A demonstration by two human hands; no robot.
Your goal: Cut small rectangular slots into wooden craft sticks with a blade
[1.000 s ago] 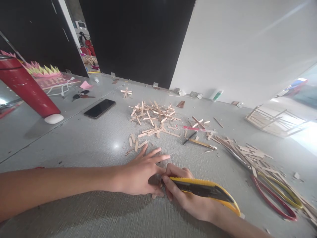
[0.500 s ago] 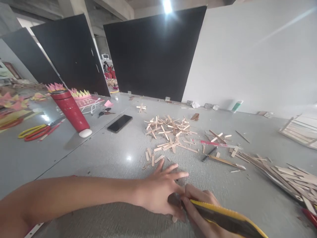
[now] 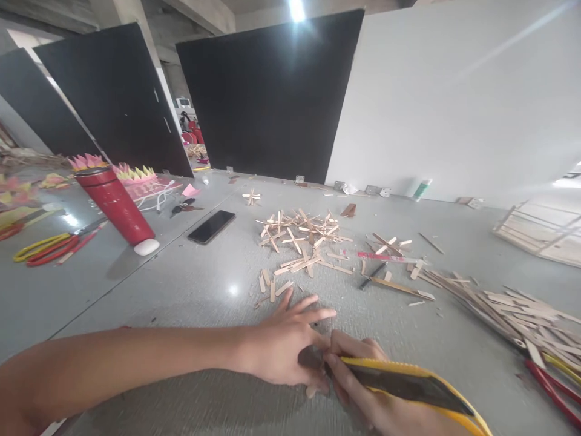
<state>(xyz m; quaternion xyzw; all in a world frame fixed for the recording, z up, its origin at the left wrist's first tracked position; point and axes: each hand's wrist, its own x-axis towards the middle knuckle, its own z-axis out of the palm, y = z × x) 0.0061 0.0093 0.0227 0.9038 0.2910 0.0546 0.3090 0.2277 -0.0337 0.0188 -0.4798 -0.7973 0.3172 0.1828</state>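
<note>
My left hand (image 3: 285,345) lies low over the table with several fingers spread. Its thumb and forefinger press down on a wooden craft stick (image 3: 311,392), of which only a small end shows. My right hand (image 3: 363,375) is wrapped round a yellow-and-black handled tool (image 3: 399,384), its dark head against the left hand near the stick. The tool's working edge is hidden, and its exact kind cannot be made out. Ahead of my left fingers lie several short cut sticks (image 3: 272,289) and a pile of crossed craft sticks (image 3: 302,233).
A red flask (image 3: 115,206) and a phone (image 3: 212,226) stand and lie to the left, near yellow and red scissors (image 3: 48,248). Many loose sticks (image 3: 521,309) and red-handled scissors (image 3: 551,387) are at right. A black panel (image 3: 272,103) rises behind.
The view has shifted slightly to the right, so things appear further left. Both hands keep nearly the same pose, with the tool against the left hand.
</note>
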